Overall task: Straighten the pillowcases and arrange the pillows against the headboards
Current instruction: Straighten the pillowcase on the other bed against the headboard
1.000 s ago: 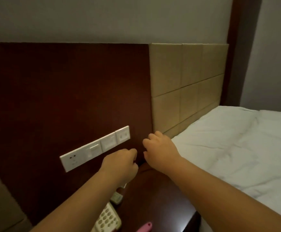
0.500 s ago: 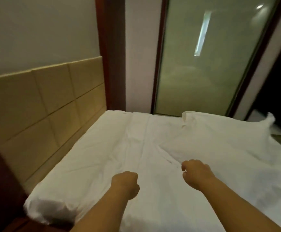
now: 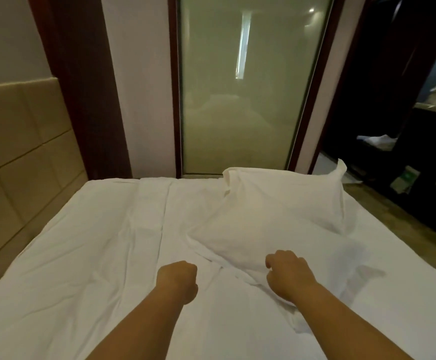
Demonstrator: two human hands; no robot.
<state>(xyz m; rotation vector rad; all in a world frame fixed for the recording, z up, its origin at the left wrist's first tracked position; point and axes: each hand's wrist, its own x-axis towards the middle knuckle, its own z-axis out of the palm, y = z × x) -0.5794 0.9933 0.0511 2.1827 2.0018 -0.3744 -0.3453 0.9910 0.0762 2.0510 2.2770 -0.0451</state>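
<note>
A white pillow (image 3: 276,216) in a crumpled pillowcase lies askew on the bed (image 3: 95,255), its far corners near the bed's far edge. The tan padded headboard (image 3: 22,157) stands along the left side, well apart from the pillow. My left hand (image 3: 176,281) is a closed fist over the sheet, just left of the pillow's near corner, holding nothing. My right hand (image 3: 287,278) has its fingers curled at the pillowcase's loose near edge; I cannot tell whether it grips the cloth.
A frosted glass panel (image 3: 243,100) in a dark frame rises beyond the bed. Dark furniture (image 3: 406,165) with white items on it stands at the right. Floor (image 3: 393,219) shows along the bed's right side.
My view has swung right, from the dark wall panel with sockets to the bed. Both hands moved over the sheet, and the pillow is now just beyond them.
</note>
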